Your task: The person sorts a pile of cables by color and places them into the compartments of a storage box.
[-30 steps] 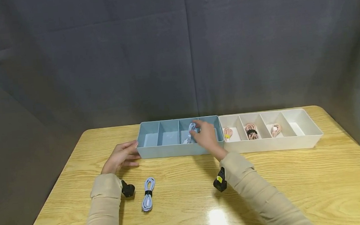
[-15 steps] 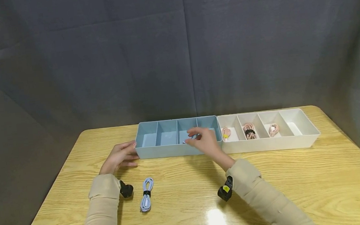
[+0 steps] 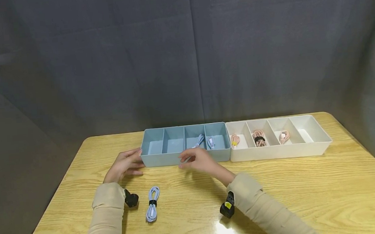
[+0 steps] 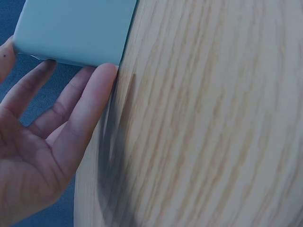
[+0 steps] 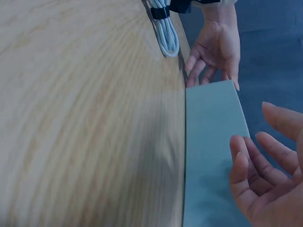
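Observation:
My left hand point(image 3: 124, 165) touches the left end of a blue divided box point(image 3: 169, 158) with its fingertips. The left wrist view shows those fingers point(image 4: 75, 111) fairly straight against the box's end wall. In front of the same box, toward its middle, hovers my right hand point(image 3: 198, 160), holding nothing, its fingers loosely bent. A light-blue coiled cable point(image 3: 199, 139) leans in the third compartment from the left, its lower part hidden by the right hand. Another small light-blue cable point(image 3: 211, 142) lies in the fourth. On the table, a light-blue cable bundle point(image 3: 152, 204) has a black strap.
A white divided box point(image 3: 281, 151) adjoins the blue one on the right. Pink cables point(image 3: 259, 138) lie in its first three compartments, one with a black strap. The wooden table point(image 3: 281, 190) ends at a dark curtain point(image 3: 136, 62) behind the boxes.
My right hand has let go of the light-blue cable in the third compartment and drawn back toward the front left. My left hand stays at the box's end.

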A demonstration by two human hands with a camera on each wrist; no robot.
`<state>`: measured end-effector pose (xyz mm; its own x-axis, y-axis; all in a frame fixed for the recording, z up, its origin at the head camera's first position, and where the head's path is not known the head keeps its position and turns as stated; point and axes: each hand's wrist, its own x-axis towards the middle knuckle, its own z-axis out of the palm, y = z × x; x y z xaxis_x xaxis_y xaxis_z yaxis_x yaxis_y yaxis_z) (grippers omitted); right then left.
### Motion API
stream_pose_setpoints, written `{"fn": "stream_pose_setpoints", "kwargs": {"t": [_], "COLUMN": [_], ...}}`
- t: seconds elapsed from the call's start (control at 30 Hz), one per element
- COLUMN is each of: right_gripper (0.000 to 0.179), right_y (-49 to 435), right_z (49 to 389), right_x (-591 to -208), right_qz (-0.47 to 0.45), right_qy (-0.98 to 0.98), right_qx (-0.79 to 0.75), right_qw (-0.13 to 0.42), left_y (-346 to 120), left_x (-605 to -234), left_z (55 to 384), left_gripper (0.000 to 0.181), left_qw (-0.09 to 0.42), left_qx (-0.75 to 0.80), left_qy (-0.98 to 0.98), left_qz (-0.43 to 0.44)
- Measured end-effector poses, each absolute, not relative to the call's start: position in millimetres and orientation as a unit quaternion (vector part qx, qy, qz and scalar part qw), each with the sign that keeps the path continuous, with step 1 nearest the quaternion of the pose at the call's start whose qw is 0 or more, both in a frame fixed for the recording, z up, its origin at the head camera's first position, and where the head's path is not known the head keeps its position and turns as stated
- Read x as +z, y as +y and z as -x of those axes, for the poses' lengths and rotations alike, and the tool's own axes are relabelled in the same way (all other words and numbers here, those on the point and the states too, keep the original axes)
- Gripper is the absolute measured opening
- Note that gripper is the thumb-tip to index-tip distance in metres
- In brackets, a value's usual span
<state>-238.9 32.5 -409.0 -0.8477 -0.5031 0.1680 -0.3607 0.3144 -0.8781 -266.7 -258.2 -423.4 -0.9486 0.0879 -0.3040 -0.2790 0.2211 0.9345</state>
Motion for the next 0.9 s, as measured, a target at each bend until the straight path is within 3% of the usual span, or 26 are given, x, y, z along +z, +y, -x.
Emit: {"fn": "stream_pose_setpoints", "kwargs": {"t": [0.33, 0.67, 0.9], "right_gripper": [0.037, 0.054, 0.058], "right_y": [7.2, -18.4, -31.1], "right_z": [233.1, 231.2, 231.6], "right_x": [-418.2, -421.4, -423.8], "right_qz": [0.319, 0.375, 0.38], "right_qy": [0.809, 0.792, 0.79], "right_qx": [-0.481, -0.427, -0.413], "right_qw": [0.114, 0.224, 0.248], "left_y": [-258.2, -257.9, -256.6], "left_x": [-423.4, -423.0, -422.6], "left_z": [266.7, 267.3, 267.4], "left_gripper": [0.062, 0.057, 0.059], "left_qw": [0.149, 0.148, 0.151], "left_qx": [0.621, 0.621, 0.622], "left_qy": [0.767, 0.766, 0.767], "left_qz": [0.064, 0.068, 0.053]}}
